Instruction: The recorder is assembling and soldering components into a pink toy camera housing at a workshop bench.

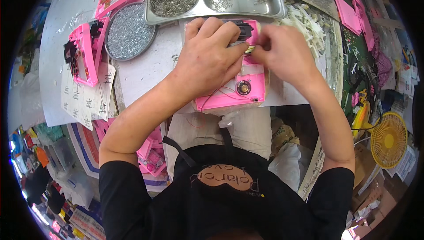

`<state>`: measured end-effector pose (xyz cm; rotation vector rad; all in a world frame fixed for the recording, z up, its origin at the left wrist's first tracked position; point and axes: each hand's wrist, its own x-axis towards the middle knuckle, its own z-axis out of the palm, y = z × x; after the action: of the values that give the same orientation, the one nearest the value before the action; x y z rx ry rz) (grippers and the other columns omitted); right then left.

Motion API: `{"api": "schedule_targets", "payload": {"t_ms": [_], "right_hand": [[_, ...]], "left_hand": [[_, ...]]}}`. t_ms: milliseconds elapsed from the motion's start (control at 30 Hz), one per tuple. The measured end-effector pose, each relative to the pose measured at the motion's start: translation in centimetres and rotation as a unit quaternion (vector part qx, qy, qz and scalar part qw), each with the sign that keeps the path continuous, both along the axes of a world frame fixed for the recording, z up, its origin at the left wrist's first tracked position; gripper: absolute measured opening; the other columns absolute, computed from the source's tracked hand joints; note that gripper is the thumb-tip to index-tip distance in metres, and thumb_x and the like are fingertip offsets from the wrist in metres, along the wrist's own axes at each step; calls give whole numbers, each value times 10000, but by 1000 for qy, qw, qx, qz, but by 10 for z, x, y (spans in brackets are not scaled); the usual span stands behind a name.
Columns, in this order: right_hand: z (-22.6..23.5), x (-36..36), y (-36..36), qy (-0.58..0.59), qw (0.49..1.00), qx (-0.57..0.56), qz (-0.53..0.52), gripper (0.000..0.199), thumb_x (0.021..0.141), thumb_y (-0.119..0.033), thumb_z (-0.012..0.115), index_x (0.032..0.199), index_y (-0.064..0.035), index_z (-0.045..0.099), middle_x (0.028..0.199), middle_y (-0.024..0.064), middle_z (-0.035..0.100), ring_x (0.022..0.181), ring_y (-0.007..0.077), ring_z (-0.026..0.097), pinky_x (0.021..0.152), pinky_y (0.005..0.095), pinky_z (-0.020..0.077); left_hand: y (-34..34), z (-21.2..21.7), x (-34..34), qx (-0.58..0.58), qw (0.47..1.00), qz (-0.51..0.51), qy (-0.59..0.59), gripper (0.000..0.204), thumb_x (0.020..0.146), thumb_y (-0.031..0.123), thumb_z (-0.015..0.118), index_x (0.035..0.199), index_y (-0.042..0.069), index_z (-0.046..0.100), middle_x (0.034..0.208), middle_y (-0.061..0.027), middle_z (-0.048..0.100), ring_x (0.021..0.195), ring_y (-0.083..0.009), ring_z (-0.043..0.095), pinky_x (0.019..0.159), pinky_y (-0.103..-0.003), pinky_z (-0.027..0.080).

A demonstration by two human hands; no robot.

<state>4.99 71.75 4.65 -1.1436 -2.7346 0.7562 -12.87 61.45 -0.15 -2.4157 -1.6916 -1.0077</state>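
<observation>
Head view: left hand [212, 52], fingers curled, braces the pink plastic housing [221, 101] at the near edge of the table [148, 73]; right hand [286, 53] pinches narrowly, contents unclear, apparently mid-assembly; next calls for steady alignment.

Printed words [236, 179] cross a black garment [212, 213] — handwritten marks [88, 102] dot a paper sheet [81, 93].
</observation>
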Motion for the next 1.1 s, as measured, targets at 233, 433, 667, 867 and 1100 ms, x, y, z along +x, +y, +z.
{"api": "schedule_targets", "payload": {"t_ms": [233,433,667,867,1100], "right_hand": [[-37,-9,-28,32,990,137,30,98,724,-154,664,719,-61,694,767,176,676,796,357,692,632,476,564],[-42,-1,-32,77,981,159,-81,197,718,-164,683,782,19,715,819,183,709,782,341,718,647,429,581],[-56,-7,-38,120,960,139,-212,194,606,-182,742,697,-12,724,734,179,705,709,343,720,633,430,574],[-54,4,17,85,989,-51,-108,173,632,-179,799,682,-20,750,733,152,734,713,317,727,638,403,576],[-56,14,25,89,978,-158,-105,183,602,-165,802,677,-11,737,698,187,706,680,343,713,638,411,567]], "left_hand": [[-1,-6,7,-69,996,-20,-55,206,770,171,729,932,44,744,962,-150,592,962,-371,571,920,-509,398],[-2,12,20,-13,998,-9,68,244,898,205,659,1070,62,755,976,-132,531,957,-341,506,911,-475,377],[2,6,13,-45,995,-21,87,280,929,180,631,1165,75,740,1071,-143,544,998,-333,517,926,-461,380],[3,-6,2,-14,995,-28,93,308,949,184,611,1209,73,734,1074,-157,542,1024,-348,533,930,-471,389],[-1,0,15,-22,995,-24,90,310,950,184,607,1201,65,745,1047,-169,549,1014,-359,539,906,-469,402]]}}
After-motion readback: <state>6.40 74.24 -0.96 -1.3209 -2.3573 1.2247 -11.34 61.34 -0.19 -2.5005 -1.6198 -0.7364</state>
